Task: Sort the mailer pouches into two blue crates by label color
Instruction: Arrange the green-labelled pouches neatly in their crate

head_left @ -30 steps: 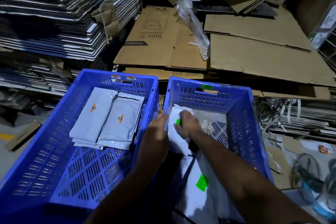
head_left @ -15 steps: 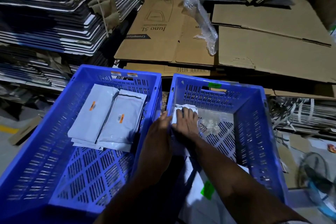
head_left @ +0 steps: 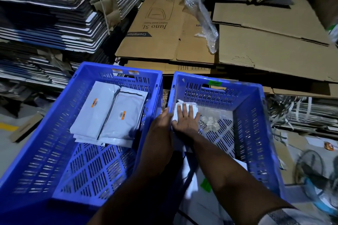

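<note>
The right hand [head_left: 186, 120] lies flat, fingers straight and together, pressing a white mailer pouch [head_left: 184, 109] down in the far left corner of the right blue crate [head_left: 256, 115], the crate tagged with a green label [head_left: 215, 83] on its far rim. The left hand [head_left: 161, 124] rests just beside it at the crate's left wall, fingers extended along the pouch's edge; whether it pinches anything cannot be told, as its palm side is hidden. The step in hand looks like seating this pouch flat, and doing it well probably means squaring it into the corner and smoothing it so later pouches stack evenly, then lifting both hands straight up so the pouch does not drag with them. Its own label is covered by the hand, so the colour cannot be checked here. A clear plastic bag [head_left: 210, 118] lies on the crate floor just beside the pouch and may get in the way of a tidy stack. Nearer the person, under the right forearm, lie more white pouches, one showing a green sticker [head_left: 205, 185]. The left blue crate [head_left: 45, 142] holds a stack of orange-labelled pouches [head_left: 109, 115] against its far end. Behind both crates lie flattened cardboard sheets [head_left: 256, 42] with a twist of bubble wrap [head_left: 201, 14] on top.
</note>
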{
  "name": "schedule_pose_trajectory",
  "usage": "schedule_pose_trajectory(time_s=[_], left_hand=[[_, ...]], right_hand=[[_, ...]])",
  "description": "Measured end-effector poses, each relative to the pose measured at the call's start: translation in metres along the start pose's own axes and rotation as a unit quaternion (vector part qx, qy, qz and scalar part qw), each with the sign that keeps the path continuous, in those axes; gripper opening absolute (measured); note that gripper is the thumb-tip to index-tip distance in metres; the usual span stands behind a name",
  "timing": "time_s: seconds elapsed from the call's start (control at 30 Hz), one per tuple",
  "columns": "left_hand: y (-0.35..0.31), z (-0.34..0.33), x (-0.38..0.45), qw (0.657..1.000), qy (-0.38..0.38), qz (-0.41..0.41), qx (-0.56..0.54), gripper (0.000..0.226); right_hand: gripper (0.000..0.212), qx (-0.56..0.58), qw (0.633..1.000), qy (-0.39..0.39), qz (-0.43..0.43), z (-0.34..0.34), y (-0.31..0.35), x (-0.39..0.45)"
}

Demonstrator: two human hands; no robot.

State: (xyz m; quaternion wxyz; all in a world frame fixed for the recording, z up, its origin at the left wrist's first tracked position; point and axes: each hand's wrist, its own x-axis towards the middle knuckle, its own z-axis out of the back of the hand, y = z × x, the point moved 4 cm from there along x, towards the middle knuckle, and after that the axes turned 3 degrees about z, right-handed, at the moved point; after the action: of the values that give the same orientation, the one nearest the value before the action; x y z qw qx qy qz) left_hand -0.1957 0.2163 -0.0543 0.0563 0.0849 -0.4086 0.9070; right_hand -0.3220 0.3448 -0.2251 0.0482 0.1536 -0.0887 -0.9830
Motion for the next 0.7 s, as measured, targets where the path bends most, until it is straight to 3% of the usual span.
schedule_pose_trajectory(time_s=[0.17,0.5,0.7], left_hand=[[0.005,-0.004,0.005,1.0,0.014,0.022,0.011,0.047],[-0.002,0.0,0.003,0.999,0.006,0.023,0.023,0.042],[-0.003,0.0,0.002,0.999,0.008,0.025,0.028,0.056]], right_hand=[[0.061,-0.011,0.994,-0.109,0.008,0.023,0.007,-0.008],[0.068,0.034,0.999,-0.037,0.004,0.002,-0.001,0.0],[0.062,0.071,0.994,-0.077,-0.028,0.002,0.008,-0.048]])
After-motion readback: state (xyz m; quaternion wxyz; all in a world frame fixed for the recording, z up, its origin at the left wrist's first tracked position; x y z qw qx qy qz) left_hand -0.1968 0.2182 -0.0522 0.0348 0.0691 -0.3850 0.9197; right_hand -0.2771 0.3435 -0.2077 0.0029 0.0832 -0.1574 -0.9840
